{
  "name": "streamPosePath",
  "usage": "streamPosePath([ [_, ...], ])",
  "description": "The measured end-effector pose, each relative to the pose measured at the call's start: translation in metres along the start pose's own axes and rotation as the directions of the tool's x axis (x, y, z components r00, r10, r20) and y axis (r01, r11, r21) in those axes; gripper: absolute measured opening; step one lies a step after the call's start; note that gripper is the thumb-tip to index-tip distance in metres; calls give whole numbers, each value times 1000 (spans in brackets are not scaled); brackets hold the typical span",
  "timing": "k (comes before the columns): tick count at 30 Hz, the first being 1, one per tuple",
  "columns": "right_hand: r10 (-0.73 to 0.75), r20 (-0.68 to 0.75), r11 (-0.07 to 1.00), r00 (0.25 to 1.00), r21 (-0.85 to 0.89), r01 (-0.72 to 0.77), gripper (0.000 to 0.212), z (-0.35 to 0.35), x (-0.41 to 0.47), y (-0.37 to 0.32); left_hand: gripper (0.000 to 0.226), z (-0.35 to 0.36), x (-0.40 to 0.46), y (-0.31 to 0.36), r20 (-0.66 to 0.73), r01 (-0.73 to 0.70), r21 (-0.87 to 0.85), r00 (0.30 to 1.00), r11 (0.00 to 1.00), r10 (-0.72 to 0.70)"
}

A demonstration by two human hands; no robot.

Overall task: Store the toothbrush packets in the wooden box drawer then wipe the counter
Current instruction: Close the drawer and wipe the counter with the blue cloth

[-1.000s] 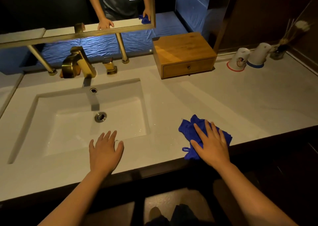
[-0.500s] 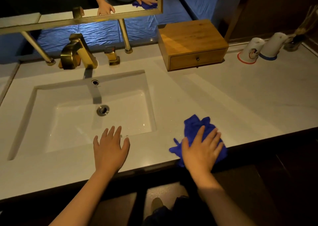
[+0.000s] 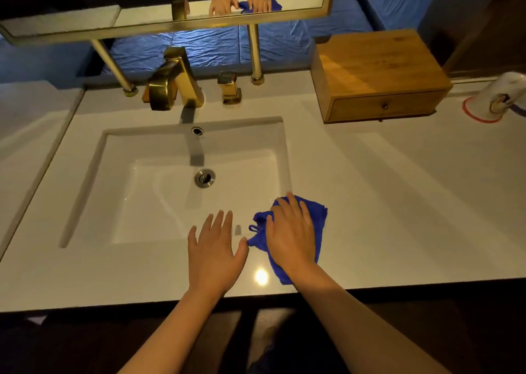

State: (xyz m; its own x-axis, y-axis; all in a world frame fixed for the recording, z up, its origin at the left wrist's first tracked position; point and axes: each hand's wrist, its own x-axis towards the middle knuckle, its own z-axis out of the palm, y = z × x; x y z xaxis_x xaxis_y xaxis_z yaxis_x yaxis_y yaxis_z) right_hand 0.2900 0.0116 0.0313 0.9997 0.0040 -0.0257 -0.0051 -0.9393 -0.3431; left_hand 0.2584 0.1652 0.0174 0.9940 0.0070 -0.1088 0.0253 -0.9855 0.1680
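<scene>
My right hand (image 3: pixel 293 234) lies flat on a blue cloth (image 3: pixel 320 217), pressing it onto the white counter (image 3: pixel 398 202) at the sink's front right corner. Just to its left, my left hand (image 3: pixel 213 251) rests flat on the counter with fingers spread and holds nothing. The wooden box (image 3: pixel 375 71) stands at the back right with its drawer (image 3: pixel 384 106) shut. No toothbrush packets are in sight.
A white sink basin (image 3: pixel 136 191) with a gold tap (image 3: pixel 173 80) and a gold handle (image 3: pixel 230 87) fills the left half. A white cup (image 3: pixel 495 97) lies at the far right. A gold-framed mirror (image 3: pixel 170 20) stands behind. The counter's dark front edge (image 3: pixel 427 284) is near me.
My right hand has slid the blue cloth leftwards along the front of the counter, up beside my left hand. The view has shifted left and down.
</scene>
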Motion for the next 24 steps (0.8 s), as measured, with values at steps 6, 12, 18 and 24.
streamPosePath([
  [6, -144, 48, 963, 988, 236, 129, 31, -11, 10, -11, 71, -2, 1, 0, 0, 9, -13, 1000, 1000, -9],
  [12, 76, -156, 761, 985, 647, 44, 28, -41, -20, 11, 72, -5, 0, 2, 7, 8, -34, 1000, 999, -7],
  [18, 440, -506, 809, 742, 583, -83, 45, -90, -42, 83, 75, -12, 6, 23, -4, 30, -172, 1000, 985, -31],
  [24, 570, -293, 821, 768, 175, -543, 50, -78, -34, 160, 73, -3, 25, 73, -4, 21, -177, 1000, 984, -22],
])
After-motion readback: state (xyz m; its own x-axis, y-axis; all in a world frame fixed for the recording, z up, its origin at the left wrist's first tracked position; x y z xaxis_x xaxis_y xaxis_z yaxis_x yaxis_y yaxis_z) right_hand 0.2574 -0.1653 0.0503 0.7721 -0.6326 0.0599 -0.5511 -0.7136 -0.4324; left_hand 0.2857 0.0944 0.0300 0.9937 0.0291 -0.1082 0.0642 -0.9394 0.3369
